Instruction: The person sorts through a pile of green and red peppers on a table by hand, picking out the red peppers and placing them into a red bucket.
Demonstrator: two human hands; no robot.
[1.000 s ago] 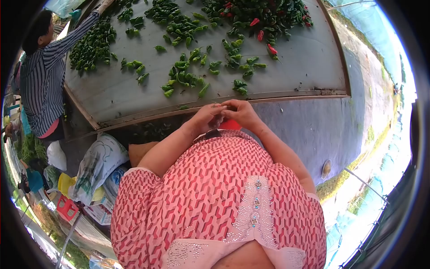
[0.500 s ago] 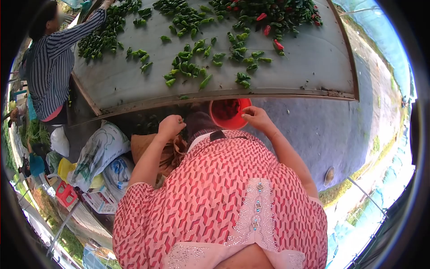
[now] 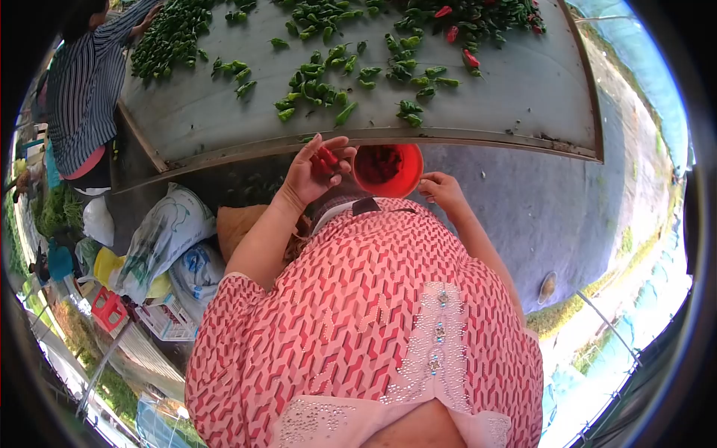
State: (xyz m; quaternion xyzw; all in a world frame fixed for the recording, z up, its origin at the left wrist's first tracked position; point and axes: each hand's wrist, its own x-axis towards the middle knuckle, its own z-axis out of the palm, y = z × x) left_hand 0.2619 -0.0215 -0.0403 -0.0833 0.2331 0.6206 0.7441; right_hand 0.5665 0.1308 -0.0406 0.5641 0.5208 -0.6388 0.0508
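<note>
My left hand (image 3: 317,173) is held palm up just below the table's near edge, its fingers curled around red peppers (image 3: 326,159). Right beside it is a red bucket (image 3: 413,179) with a dark red heap inside, too shadowed to make out. My right hand (image 3: 442,191) has its fingers closed at the bucket's right rim. Green peppers (image 3: 317,91) lie scattered over the grey tabletop (image 3: 515,97), nearest to my left hand. A few red peppers (image 3: 470,59) lie at the edge of the large pile at the upper right.
Another person in a striped top (image 3: 82,97) reaches over the table's left end. A wooden rim (image 3: 478,140) borders the table. Stuffed plastic sacks (image 3: 160,231), a brown bag (image 3: 239,230) and a red crate (image 3: 109,308) stand on the left.
My left hand has risen toward the table edge and turned palm up, showing red peppers. My right hand has closed at the bucket rim. The other person leans farther over the table.
</note>
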